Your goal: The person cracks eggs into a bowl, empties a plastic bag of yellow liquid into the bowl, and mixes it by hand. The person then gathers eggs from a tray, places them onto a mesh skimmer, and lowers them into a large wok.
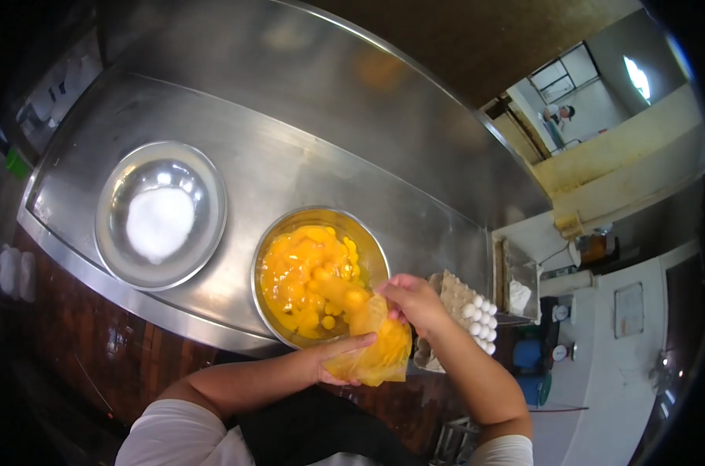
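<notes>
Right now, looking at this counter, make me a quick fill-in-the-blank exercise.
The left hand and right hand hold a plastic ____.
The near bowl holds yellow egg ____.
The other bowl, with white powder, stands on the picture's ____ side.
The whole eggs on the cardboard tray are coloured ____.

Missing words: bag; yolks; left; white.
</notes>
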Available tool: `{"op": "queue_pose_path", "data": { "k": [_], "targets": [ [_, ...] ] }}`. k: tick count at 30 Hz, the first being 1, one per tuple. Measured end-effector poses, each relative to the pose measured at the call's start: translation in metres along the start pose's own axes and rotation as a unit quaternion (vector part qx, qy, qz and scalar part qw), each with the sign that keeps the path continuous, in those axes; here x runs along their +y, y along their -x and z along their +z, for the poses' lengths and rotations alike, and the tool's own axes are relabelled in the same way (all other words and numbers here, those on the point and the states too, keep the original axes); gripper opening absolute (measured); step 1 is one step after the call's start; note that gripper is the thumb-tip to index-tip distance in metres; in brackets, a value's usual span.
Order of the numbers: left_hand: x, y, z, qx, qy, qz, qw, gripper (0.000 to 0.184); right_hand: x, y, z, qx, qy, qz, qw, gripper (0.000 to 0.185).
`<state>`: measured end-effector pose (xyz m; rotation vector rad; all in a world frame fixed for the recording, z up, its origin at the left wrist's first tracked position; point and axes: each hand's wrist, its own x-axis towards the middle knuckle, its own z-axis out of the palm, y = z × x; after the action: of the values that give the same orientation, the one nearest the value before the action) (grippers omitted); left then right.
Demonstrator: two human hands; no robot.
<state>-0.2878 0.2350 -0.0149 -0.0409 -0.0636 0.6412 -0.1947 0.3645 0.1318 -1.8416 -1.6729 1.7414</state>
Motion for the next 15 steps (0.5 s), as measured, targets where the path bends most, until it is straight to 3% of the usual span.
{"op": "queue_pose_path", "data": {
  "k": [3,6,8,11,15],
  "targets": [
    [0.009,-0.003,0.013,-0.071,0.004,-0.013,0.997,0.061,0.002,-0.005,0.004,0.015,0.037,-0.058,0.998,0.015],
    [0.017,0.0,0.051,-0.002,-0.001,0.031,1.0,0.048,0.015,-0.016,0.002,0.038,0.069,-0.126,0.989,0.018],
    [0.023,-0.005,0.043,-0.046,0.002,0.037,0.998,0.046,0.014,-0.017,0.0,0.062,0.077,-0.173,0.98,0.021],
    [0.038,-0.005,0.05,-0.035,0.013,0.061,0.997,0.043,0.01,-0.008,-0.01,0.112,0.05,-0.147,0.982,0.026],
    [0.054,-0.008,0.042,-0.061,0.046,0.084,0.994,0.046,-0.004,0.033,-0.028,0.055,0.044,-0.018,0.997,0.032]
  ]
}}
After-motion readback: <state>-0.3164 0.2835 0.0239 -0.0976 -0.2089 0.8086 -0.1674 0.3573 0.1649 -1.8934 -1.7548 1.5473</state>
